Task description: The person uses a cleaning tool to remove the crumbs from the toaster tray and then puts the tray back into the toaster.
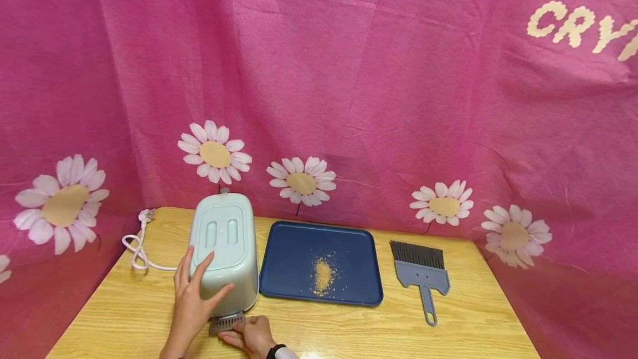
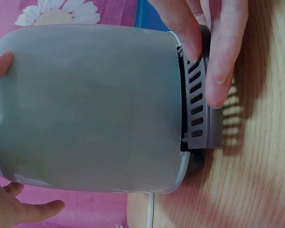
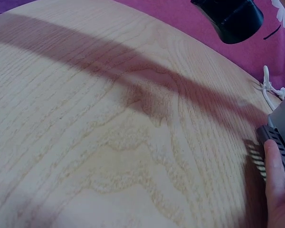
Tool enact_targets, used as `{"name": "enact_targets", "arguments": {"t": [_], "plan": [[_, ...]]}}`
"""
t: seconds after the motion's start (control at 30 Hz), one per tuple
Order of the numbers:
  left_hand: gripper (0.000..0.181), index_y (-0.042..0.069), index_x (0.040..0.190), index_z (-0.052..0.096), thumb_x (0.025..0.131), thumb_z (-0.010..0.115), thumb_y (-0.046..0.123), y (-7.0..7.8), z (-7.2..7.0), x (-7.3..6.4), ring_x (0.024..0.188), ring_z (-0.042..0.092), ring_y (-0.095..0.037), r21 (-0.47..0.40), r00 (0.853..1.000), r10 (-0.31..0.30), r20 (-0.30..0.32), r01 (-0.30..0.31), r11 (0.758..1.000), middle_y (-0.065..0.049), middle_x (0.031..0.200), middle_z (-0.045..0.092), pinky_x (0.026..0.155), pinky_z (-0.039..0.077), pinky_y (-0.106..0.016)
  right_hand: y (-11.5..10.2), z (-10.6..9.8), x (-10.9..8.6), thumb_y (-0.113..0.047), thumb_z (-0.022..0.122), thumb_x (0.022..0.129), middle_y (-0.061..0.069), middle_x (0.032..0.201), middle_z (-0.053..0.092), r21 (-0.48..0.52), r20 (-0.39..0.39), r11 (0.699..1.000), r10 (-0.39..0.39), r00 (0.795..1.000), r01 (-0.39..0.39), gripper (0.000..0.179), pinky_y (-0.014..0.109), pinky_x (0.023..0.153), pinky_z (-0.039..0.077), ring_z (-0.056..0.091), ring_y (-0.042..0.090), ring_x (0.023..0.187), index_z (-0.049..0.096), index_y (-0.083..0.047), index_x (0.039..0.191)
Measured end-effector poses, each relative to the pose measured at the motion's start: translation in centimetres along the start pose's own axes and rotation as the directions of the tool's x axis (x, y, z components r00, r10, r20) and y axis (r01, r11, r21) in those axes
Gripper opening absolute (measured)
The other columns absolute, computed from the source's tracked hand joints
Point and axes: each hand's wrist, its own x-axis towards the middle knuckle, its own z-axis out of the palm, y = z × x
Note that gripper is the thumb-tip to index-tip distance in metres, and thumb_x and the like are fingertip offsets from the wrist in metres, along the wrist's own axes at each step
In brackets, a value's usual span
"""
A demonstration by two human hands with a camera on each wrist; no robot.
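A pale green toaster [image 1: 238,287] with a lid [image 1: 221,242] stands at the left of the table. My left hand [image 1: 191,301] is at its near end, fingers spread over the lid and side, thumb out across the near face. In the left wrist view, that thumb [image 2: 1,65] touches the body. A grey slotted crumb tray [image 2: 197,99] sticks out from the slot at the toaster's base. My right hand [image 1: 253,336] pinches this tray near its right end, with fingers on its outer face and top. The tray's inner part is hidden inside the toaster.
A dark blue tray [image 1: 284,254] beside the toaster carries a small heap of crumbs [image 1: 323,276]. Farther right lies a grey brush [image 1: 422,277] with dark bristles. The white cord [image 1: 137,251] with its plug lies left of the toaster. A pink cloth [image 1: 349,98] hangs behind the table.
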Motion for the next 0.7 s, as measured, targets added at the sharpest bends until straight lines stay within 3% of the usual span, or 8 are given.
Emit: {"name": "enact_targets", "arguments": {"t": [0.1,0.3,0.37,0.53,0.7], "plan": [[0.069,0.004,0.124,0.057,0.064,0.085,0.023,-0.05,0.09,-0.01,0.129,0.024,-0.049,0.002,1.0,0.0,-0.005,0.0,1.0,-0.026,0.147,0.028,0.087,0.034,-0.072,-0.01,-0.03,0.15,0.019,0.045,0.089,0.043,0.094,0.058,-0.006,0.001,1.0,0.005,1.0,-0.005,0.012,0.037,0.077,0.056,0.066,0.039,0.086,0.055,0.024,0.088],[0.071,0.004,0.124,0.058,0.074,0.076,0.051,-0.21,0.24,0.07,0.129,0.024,-0.048,-0.01,1.0,0.019,-0.017,-0.019,1.0,-0.026,0.146,0.029,0.087,0.033,-0.072,-0.13,-0.06,0.42,0.018,0.044,0.089,0.045,0.094,0.057,-0.007,0.014,1.0,-0.008,1.0,0.008,0.013,0.037,0.077,0.055,0.065,0.041,0.088,0.054,0.026,0.091],[0.071,0.005,0.124,0.058,0.074,0.075,0.052,-0.17,0.28,0.09,0.129,0.024,-0.049,-0.017,1.0,0.018,-0.015,-0.018,1.0,-0.026,0.147,0.029,0.089,0.032,-0.073,-0.18,-0.06,0.51,0.018,0.045,0.089,0.045,0.094,0.057,-0.007,0.011,1.0,-0.013,1.0,0.013,0.013,0.037,0.077,0.056,0.065,0.042,0.088,0.054,0.026,0.091],[0.069,0.005,0.125,0.057,0.066,0.086,0.028,0.02,0.26,0.05,0.129,0.024,-0.051,-0.025,1.0,-0.006,-0.003,0.006,1.0,-0.025,0.148,0.027,0.091,0.031,-0.073,-0.29,0.01,0.62,0.019,0.045,0.089,0.044,0.093,0.058,-0.005,0.003,1.0,-0.013,1.0,0.013,0.011,0.038,0.076,0.056,0.065,0.042,0.087,0.054,0.025,0.089],[0.071,0.004,0.126,0.056,0.062,0.086,0.012,0.07,0.19,0.02,0.128,0.027,-0.054,-0.014,0.999,-0.032,0.005,0.032,0.999,-0.024,0.149,0.025,0.089,0.034,-0.072,-0.23,0.15,0.75,0.019,0.045,0.088,0.044,0.092,0.058,-0.01,0.004,1.0,-0.018,1.0,0.018,0.012,0.038,0.076,0.056,0.065,0.042,0.087,0.055,0.024,0.088]]}}
